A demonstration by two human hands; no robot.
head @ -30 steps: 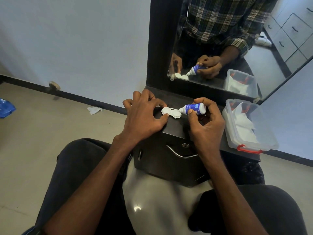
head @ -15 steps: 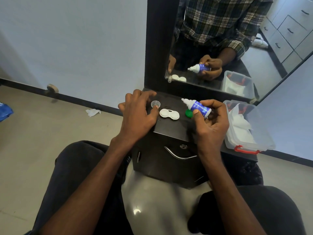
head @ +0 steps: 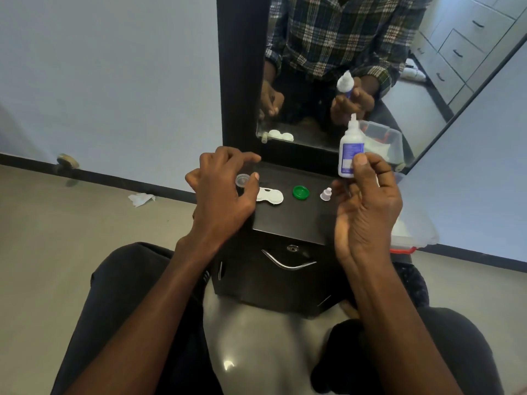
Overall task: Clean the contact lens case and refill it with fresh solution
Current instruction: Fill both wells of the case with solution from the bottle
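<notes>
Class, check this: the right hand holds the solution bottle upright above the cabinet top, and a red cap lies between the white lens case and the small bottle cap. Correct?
Not quite: the head view shows the cap is green. The rest holds: right hand, solution bottle, lens case, small bottle cap.

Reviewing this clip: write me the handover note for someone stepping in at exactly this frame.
Right hand: holds the solution bottle upright, nozzle uncapped, lifted above the cabinet top.
Left hand: fingertips at the clear lid, grip not confirmed.
On the cabinet top: white lens case with both wells open, green lid lying loose, small bottle cap beside it.
Done: case opened, bottle uncapped. Whether the wells already hold solution cannot be seen.
Left: confirm the wells are filled, screw on both lids, recap the bottle.
</notes>
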